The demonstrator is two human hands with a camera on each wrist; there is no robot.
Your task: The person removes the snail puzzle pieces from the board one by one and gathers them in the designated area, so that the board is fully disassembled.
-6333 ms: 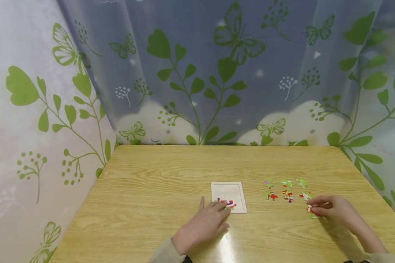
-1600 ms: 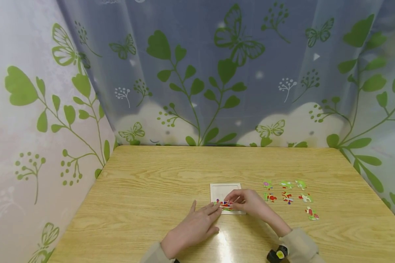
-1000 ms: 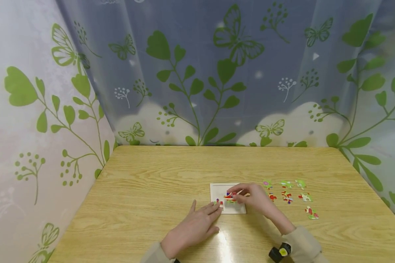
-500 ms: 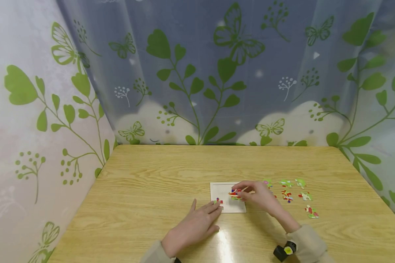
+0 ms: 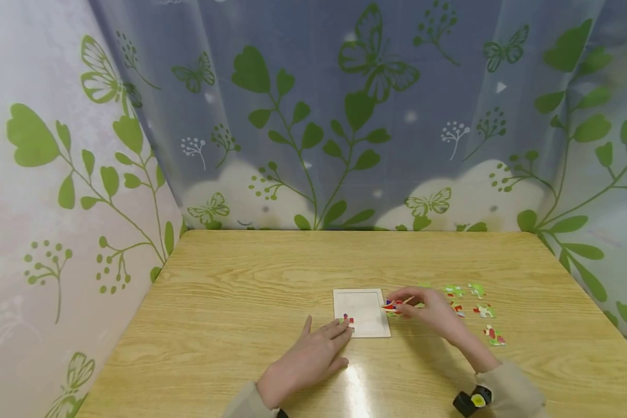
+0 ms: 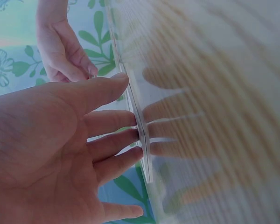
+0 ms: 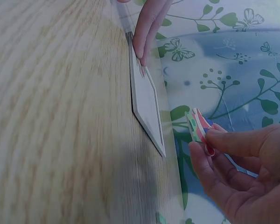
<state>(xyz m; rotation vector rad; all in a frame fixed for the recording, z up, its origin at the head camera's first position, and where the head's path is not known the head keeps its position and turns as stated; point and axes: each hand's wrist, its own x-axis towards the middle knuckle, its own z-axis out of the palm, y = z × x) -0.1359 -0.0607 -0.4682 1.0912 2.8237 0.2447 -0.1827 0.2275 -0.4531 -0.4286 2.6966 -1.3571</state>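
Note:
A white puzzle tray point(image 5: 363, 307) lies flat on the table, with one small colourful jigsaw piece point(image 5: 347, 320) in its near left corner. My left hand point(image 5: 310, 360) rests its extended fingertips over that corner and partly hides the piece. In the left wrist view, the fingers of the left hand point(image 6: 60, 140) reach the tray's edge point(image 6: 141, 126). Just beyond the tray's right side, my right hand point(image 5: 433, 313) pinches a red, blue and green jigsaw piece point(image 5: 392, 306). The right wrist view shows this jigsaw piece point(image 7: 200, 128) raised between thumb and fingers.
Several loose jigsaw pieces lie right of the tray, among them a green one point(image 5: 477, 290), a white and green one point(image 5: 483, 311) and a red and green one point(image 5: 494, 335). The right hand covers some of them. A patterned curtain point(image 5: 313, 116) hangs behind the wooden table point(image 5: 230, 290).
My right hand came over from the loose pieces, lifted the red and blue jigsaw piece out of the tray's near row and carried it right, past the tray's edge. The left hand stays by the corner.

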